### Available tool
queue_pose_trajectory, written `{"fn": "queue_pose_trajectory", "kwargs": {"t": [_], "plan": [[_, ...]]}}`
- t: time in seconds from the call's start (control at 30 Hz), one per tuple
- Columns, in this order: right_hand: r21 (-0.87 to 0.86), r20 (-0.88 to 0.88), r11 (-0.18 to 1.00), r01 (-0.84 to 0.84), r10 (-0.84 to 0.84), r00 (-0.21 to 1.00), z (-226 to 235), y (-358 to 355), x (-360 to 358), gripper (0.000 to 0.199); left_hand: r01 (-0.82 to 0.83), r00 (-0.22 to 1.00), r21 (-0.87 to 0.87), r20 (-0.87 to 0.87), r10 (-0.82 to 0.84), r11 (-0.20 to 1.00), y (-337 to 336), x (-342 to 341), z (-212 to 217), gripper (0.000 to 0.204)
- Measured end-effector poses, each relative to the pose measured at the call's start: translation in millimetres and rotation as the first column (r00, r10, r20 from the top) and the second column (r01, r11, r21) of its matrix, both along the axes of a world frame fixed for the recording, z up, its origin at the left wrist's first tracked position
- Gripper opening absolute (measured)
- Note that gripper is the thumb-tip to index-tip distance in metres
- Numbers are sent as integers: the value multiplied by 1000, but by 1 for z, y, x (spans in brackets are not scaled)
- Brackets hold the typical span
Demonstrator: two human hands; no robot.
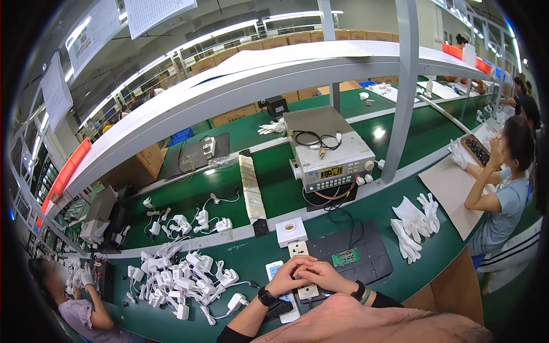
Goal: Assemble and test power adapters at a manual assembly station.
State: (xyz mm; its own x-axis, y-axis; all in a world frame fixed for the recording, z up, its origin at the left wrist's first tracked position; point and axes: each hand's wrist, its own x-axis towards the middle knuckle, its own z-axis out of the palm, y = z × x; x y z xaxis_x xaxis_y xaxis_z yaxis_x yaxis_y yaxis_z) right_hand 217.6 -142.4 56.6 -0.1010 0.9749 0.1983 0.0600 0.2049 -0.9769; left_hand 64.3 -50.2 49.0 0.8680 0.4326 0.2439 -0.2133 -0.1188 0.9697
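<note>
Socket strip: white block (pixel 303 268) lying lengthwise on the green bench (pixel 423 268), directly before the person; its near half sits under both hands, its far end shows one outlet.
Left hand: (pixel 286 278) curled over the strip's left side, fingers bent and pressing down on it; black watch at the wrist. Whether it pinches a small part cannot be told.
Right hand: (pixel 325 275) laid across the strip from the right, fingers folded against the left hand's; dark bands at the wrist. What lies beneath it is hidden.
Phone: (pixel 274 268) pale device flat, touching the strip's left edge, partly under the left wrist.
Square socket: (pixel 291 231) white box just beyond the strip's far end.
Mat: black pad (pixel 372 257) to the right, carrying a small green circuit board (pixel 346 256).
Chargers: tangled heap of white adapters with cords (pixel 183 280) to the left, near; a second scatter (pixel 189 220) on the far belt.
Gloves: white pairs (pixel 414 220) well right of the mat.
Tester: grey instrument with lit display (pixel 331 154) beyond the rail.
Handling note: judged, the strip wants steadying flat with one hand while the other works, cords kept apart from the heap.
Others: a seated person (pixel 506 188) right; another (pixel 74 303) lower left.
</note>
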Motion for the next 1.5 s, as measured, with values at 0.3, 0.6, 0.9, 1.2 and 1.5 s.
{"fn": "queue_pose_trajectory", "kwargs": {"t": [0.3, 0.6, 0.9, 1.2, 1.5], "plan": [[-37, -10, 999, 23, -24, 1000, -1, -5, 3, 20, 15, 1000, 14, 9, -15, 1000, -2, 6, -1, 44], [-32, 25, 991, 128, -127, 992, -3, -1, -1, 17, -15, 999, 176, 40, 8, 984, 3, 7, 2, 41], [-40, -109, 997, 70, -74, 991, -23, 7, 2, 17, -93, 990, 125, 113, 79, 988, -4, 2, 3, 43], [-29, -103, 996, 89, -92, 990, -17, 0, -2, 19, -54, 992, 89, 121, 43, 995, -8, 5, 2, 44], [27, 59, 995, 99, -100, 993, 4, 6, -9, 19, -24, 992, 160, 125, 3, 987, 4, -4, 7, 43]]}}
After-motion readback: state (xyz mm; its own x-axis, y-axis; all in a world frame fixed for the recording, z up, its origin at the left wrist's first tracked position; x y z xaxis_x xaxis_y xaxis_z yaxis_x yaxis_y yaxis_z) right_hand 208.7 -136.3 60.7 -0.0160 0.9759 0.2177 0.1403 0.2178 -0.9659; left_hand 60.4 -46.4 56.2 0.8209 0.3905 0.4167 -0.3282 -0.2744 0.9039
